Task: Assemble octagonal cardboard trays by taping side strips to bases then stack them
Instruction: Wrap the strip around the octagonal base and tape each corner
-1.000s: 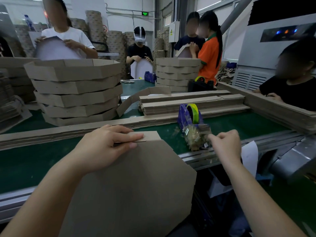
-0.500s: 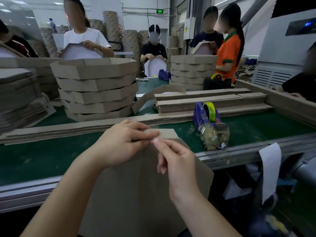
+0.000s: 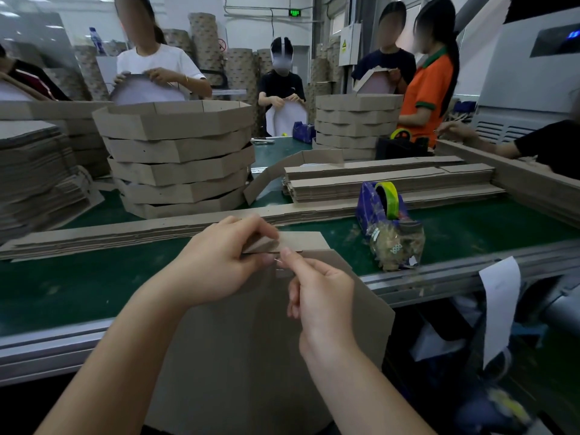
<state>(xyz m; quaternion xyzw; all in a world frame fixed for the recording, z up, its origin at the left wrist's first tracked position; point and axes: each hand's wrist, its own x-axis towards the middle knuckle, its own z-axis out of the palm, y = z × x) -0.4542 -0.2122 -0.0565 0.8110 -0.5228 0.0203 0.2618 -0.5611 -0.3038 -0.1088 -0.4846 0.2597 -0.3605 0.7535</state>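
An octagonal cardboard base [image 3: 251, 346] stands tilted against the table edge in front of me. My left hand [image 3: 219, 265] grips its top edge together with the end of a side strip [image 3: 301, 240]. My right hand [image 3: 317, 293] pinches a small piece of clear tape [image 3: 280, 267] against the base just below that edge. A blue tape dispenser [image 3: 381, 208] with a yellow-green roll stands on the green table to the right. A stack of finished octagonal trays [image 3: 179, 158] rises at the back left.
Long flat side strips [image 3: 110, 233] lie across the green table [image 3: 78, 277]. More strip piles [image 3: 389, 183] sit behind the dispenser, flat bases [image 3: 34, 171] at far left. Another tray stack [image 3: 354, 127] stands further back. Several people work around the table. A white paper [image 3: 499, 306] hangs off the table's rail.
My right hand left the tape dispenser and came across to the base's top edge, where it now presses tape beside my left hand. The view has shifted slightly left.
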